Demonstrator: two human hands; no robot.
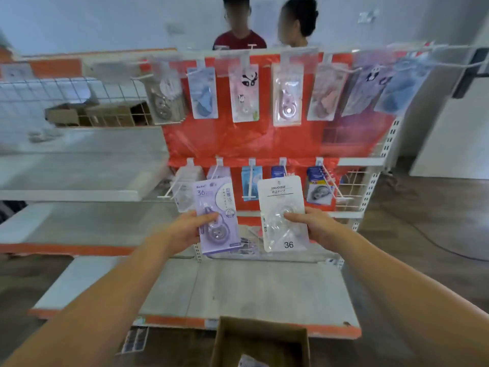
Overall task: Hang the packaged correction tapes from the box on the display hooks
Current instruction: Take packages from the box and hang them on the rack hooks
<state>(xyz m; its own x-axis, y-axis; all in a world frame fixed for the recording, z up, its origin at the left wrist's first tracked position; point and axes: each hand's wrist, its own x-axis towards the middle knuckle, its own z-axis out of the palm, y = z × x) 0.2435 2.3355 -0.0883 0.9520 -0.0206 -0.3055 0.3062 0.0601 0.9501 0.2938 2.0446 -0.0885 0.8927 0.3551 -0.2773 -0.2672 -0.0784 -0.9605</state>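
The left hand (185,229) holds a lilac card-backed correction tape pack (217,215) marked 36 upright, its thumb curled across the clear blister on the front and the other fingers hidden behind the card. The right hand (315,226) grips a white card-backed correction tape pack (284,215), also printed with 36, the thumb pressed on its transparent bubble and the fingers wrapped out of sight behind the right edge. The two packs stand side by side, close but apart, in front of the lower row of white wire display hooks (251,181), which carry blue and white packs against a red backing sheet (238,141). An upper row of hooks (246,62) along the top rail holds pale blue, pink and purple packs, some blurred. Below the hands lies a grey shelf board with an orange front edge (264,292), and just beyond its front edge sits an open brown cardboard box (260,340) with a pack barely visible inside. Two people stand behind the top of the rack.
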